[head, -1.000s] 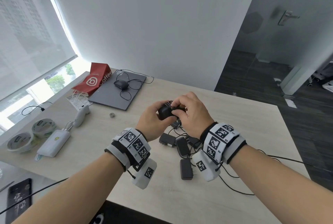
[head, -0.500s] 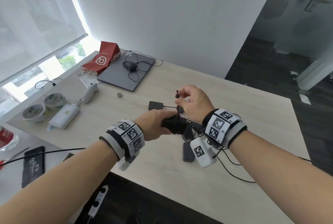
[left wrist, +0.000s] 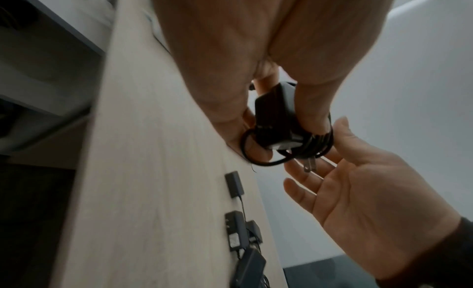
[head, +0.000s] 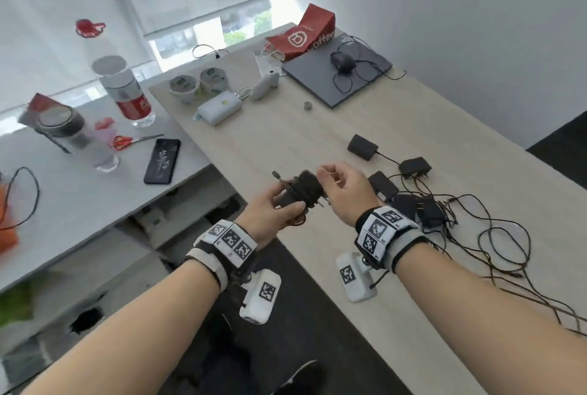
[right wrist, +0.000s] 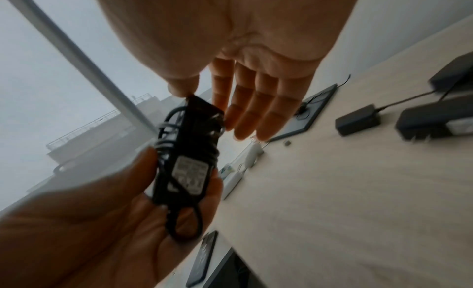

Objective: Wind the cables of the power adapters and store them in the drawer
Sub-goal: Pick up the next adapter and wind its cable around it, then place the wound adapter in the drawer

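– What's hard to see?
– Blur hides the adapter (right wrist: 190, 167) label; its black cable is wound round it.
– Where?
– Above the counter (head: 317, 140) edge, left hand (head: 270, 207) grip pinching it, right hand (head: 341, 188) spread beside it

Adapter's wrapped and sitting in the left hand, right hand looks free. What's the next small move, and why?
Probably carry the wound adapter leftward off the table edge toward the drawers. Its cable is coiled around the body and the left hand grips it alone; the right hand is open beside it, holding nothing. I can't see an open drawer, so the free right hand may need to pull one first.
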`<state>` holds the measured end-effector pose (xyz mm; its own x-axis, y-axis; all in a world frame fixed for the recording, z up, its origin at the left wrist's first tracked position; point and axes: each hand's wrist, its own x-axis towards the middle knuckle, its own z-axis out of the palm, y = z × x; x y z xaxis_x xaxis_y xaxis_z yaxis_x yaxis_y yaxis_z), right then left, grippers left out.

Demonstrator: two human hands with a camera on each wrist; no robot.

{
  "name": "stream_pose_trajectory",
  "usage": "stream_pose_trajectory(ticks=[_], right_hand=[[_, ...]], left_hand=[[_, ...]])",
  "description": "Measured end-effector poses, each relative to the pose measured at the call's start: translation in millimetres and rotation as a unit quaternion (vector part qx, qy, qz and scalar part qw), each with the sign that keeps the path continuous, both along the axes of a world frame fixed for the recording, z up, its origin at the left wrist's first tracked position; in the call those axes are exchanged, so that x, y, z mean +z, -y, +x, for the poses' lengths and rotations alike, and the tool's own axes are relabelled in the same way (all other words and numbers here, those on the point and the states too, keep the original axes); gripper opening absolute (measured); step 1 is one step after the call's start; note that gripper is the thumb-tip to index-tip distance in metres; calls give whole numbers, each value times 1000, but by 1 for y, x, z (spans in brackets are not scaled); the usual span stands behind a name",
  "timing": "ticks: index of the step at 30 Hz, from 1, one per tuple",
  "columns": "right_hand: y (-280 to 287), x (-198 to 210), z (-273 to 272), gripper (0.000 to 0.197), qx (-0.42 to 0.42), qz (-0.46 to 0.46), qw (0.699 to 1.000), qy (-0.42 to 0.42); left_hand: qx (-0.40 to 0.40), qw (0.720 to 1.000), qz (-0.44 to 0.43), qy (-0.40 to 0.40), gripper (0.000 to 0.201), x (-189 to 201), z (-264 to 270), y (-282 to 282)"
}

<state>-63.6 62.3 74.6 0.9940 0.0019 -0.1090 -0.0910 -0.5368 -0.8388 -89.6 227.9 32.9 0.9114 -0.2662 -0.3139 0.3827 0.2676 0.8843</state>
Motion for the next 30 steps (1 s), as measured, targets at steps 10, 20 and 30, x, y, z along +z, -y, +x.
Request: stream_pose_trajectory(ticks=[10, 20, 30], right_hand=[[-159, -35, -15, 20, 61, -4, 997, 41], [-332, -111, -63, 22, 243, -30, 969, -38], [-400, -321, -97, 31, 397, -130, 905, -74]], left_hand=[[160, 961, 225, 21, 81, -28, -44, -132], [102, 871, 481, -14, 75, -93, -123, -297], [60, 795, 553, -242, 65, -345, -223, -447]])
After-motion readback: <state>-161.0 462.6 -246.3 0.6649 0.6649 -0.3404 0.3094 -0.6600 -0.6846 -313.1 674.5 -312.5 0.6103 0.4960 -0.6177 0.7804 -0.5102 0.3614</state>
